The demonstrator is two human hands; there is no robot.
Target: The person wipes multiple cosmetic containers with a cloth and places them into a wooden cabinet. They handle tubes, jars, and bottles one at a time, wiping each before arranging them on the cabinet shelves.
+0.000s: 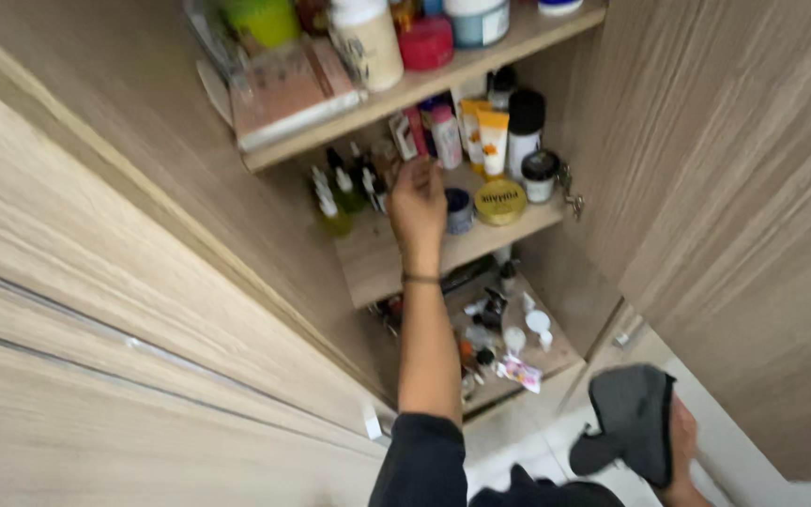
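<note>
Left hand (417,208) raised into open cupboard, fingers curled round small item at middle shelf (368,258), item unclear. Right hand (678,446) low, gripping dark grey cloth (633,413). Yellow round tin (500,202) just right of left hand; dropper bottles (342,192) to its left. Step looks like reaching among toiletries.

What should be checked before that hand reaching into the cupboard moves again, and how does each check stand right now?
1. Cupboard door swung clear of the arm: ok.
2. Left hand at the middle shelf, among the upright tubes and small bottles: ok.
3. Whether that hand grips anything: cannot tell, the fingers are blurred.
4. Round yellow tin lying flat beside the hand, apart from it: ok.
5. Right hand down low, holding a dark grey cloth: ok.
6. Bare shelf space near the front edge: ok.
</note>
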